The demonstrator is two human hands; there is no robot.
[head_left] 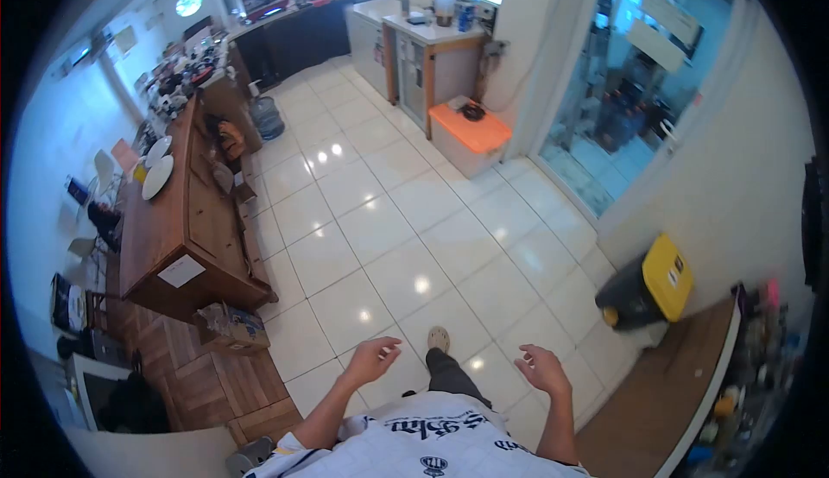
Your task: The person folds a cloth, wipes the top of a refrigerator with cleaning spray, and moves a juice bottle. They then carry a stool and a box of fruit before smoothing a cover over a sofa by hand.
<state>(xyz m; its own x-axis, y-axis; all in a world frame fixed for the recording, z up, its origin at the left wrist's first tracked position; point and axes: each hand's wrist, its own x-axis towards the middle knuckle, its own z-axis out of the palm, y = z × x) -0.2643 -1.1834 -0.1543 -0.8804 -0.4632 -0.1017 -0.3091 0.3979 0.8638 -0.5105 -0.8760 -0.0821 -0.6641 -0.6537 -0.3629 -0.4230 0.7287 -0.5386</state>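
Both hands hang in the air in front of the white printed shirt, over the tiled floor (380, 227). My left hand (372, 360) is at the lower middle, its fingers loosely bent and apart, with nothing in them. Off to the right, my right hand (541, 368) is also empty, its fingers loosely spread. Neither touches anything. One shoe (439, 338) shows on the tiles between the hands.
A wooden counter (155, 245) with white plates and an open cardboard box (235, 331) stand at left. An orange-lidded bin (471, 128), a glass door (639, 89) and a yellow-lidded bin (667, 278) are at right. A water bottle (267, 119) stands beyond the counter.
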